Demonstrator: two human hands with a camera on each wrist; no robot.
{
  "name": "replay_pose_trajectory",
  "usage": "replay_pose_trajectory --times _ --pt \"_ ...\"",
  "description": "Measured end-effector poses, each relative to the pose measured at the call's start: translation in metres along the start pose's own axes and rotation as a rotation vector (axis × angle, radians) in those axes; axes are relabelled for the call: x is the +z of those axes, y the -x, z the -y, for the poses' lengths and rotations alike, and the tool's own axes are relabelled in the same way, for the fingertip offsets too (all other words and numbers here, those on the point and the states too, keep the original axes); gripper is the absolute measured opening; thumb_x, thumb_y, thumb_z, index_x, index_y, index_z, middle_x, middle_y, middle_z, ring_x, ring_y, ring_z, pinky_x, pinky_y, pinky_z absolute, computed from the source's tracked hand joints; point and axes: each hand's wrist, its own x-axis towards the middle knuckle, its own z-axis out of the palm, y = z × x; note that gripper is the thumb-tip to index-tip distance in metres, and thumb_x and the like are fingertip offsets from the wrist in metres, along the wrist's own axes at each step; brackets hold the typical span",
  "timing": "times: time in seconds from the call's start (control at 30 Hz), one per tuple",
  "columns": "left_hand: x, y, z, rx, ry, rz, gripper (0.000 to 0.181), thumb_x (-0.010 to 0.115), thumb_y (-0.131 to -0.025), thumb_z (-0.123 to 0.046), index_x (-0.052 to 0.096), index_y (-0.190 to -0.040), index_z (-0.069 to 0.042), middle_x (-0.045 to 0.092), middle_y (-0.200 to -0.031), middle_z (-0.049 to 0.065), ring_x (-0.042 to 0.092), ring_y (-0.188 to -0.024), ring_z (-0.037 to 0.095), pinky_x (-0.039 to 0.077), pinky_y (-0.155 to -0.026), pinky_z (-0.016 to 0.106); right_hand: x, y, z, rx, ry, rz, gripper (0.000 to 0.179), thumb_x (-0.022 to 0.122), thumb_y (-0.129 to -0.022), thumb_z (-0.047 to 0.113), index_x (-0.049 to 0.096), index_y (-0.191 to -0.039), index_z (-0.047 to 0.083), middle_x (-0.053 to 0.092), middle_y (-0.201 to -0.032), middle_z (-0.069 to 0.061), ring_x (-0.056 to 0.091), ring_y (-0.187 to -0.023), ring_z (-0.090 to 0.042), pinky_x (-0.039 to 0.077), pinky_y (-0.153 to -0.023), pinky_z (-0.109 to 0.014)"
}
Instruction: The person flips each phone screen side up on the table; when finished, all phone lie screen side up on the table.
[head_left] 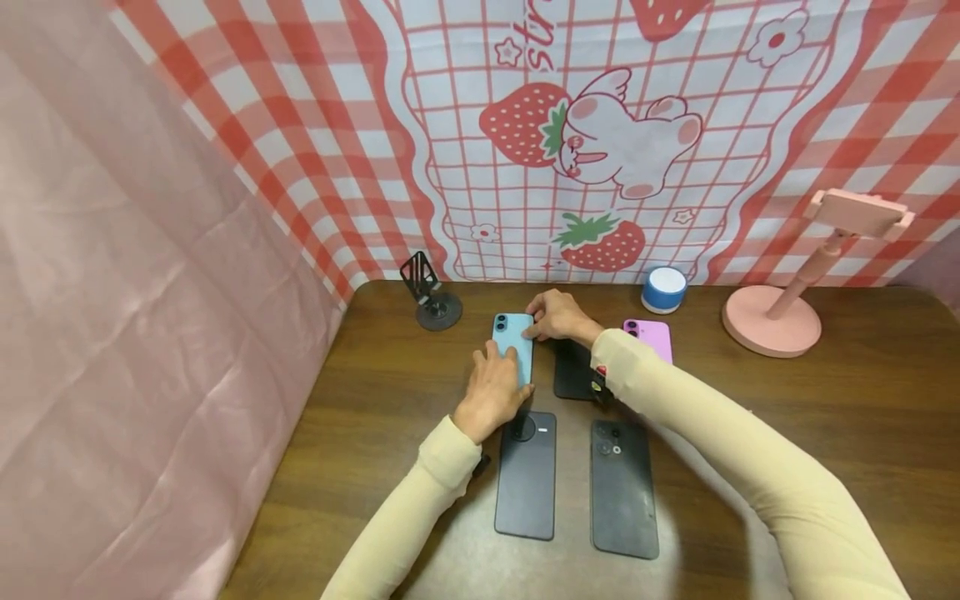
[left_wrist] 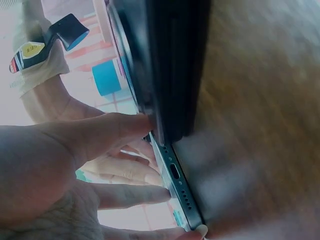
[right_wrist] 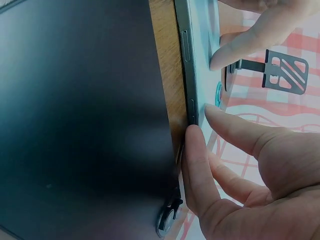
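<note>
A light blue phone [head_left: 513,335] lies back up on the wooden table, with both hands on it. My left hand [head_left: 489,390] spans its lower part; in the left wrist view the thumb is at one corner and a fingertip curls over the other, either side of the charging port [left_wrist: 174,171]. With thumb on the back and fingers along the button edge, my right hand [head_left: 561,317] pinches the upper right side. Right beside that edge is a black phone [right_wrist: 85,110], partly covered by the right forearm in the head view.
Two dark phones, one grey [head_left: 527,492] and one black [head_left: 624,500], lie nearer me. A purple phone [head_left: 657,337] is partly behind the right sleeve. Along the back stand a black phone stand [head_left: 437,311], a blue-and-white cylinder [head_left: 664,292] and a pink stand [head_left: 772,321], before a checked cloth.
</note>
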Motion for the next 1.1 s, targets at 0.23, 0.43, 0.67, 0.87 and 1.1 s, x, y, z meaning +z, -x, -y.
replay_pose_trajectory --times 0.23,0.43,0.67,0.87,1.1 --pt "-0.001 0.0 -0.002 0.012 -0.036 0.006 0.063 0.077 -0.095 -0.036 0.057 -0.139 0.005 0.052 -0.137 0.032 0.055 -0.116 0.044 0.061 -0.086 0.042 0.001 0.003 0.001 0.0 0.02 0.0 0.049 0.084 -0.086 0.005 0.064 -0.13 -0.008 0.064 -0.121 -0.027 0.076 -0.084 -0.028 0.064 -0.074 -0.03" --pt "-0.001 0.001 -0.003 0.016 -0.057 0.01 0.065 0.076 -0.096 -0.037 0.056 -0.141 0.006 0.052 -0.139 0.034 0.055 -0.118 0.045 0.06 -0.089 0.042 0.0 0.003 0.003 -0.013 0.051 -0.008 0.046 0.083 -0.088 0.007 0.066 -0.129 -0.007 0.065 -0.12 -0.027 0.075 -0.08 -0.026 0.063 -0.072 -0.03" --pt "-0.002 0.001 0.0 0.015 -0.013 0.047 0.068 0.073 -0.098 -0.037 0.051 -0.147 0.004 0.052 -0.138 0.033 0.054 -0.121 0.047 0.059 -0.093 0.046 0.001 0.006 0.002 -0.023 0.077 -0.017 0.04 0.079 -0.092 0.012 0.064 -0.126 -0.004 0.065 -0.115 -0.023 0.073 -0.074 -0.021 0.061 -0.069 -0.028" --pt "-0.008 0.001 0.002 0.011 0.045 0.087 0.067 0.071 -0.1 -0.036 0.048 -0.151 0.003 0.05 -0.141 0.035 0.052 -0.123 0.049 0.057 -0.097 0.05 0.0 0.009 0.0 -0.007 0.004 -0.013 0.038 0.076 -0.094 0.011 0.062 -0.127 -0.002 0.065 -0.107 -0.019 0.075 -0.079 -0.024 0.063 -0.072 -0.032" --pt "-0.012 0.0 0.005 0.0 0.103 0.115 0.07 0.068 -0.101 -0.035 0.043 -0.155 0.0 0.048 -0.144 0.034 0.05 -0.127 0.05 0.052 -0.105 0.054 -0.005 0.014 -0.001 0.003 -0.137 0.009 0.037 0.072 -0.097 0.009 0.06 -0.131 -0.003 0.07 -0.108 -0.022 0.076 -0.085 -0.024 0.064 -0.08 -0.036"
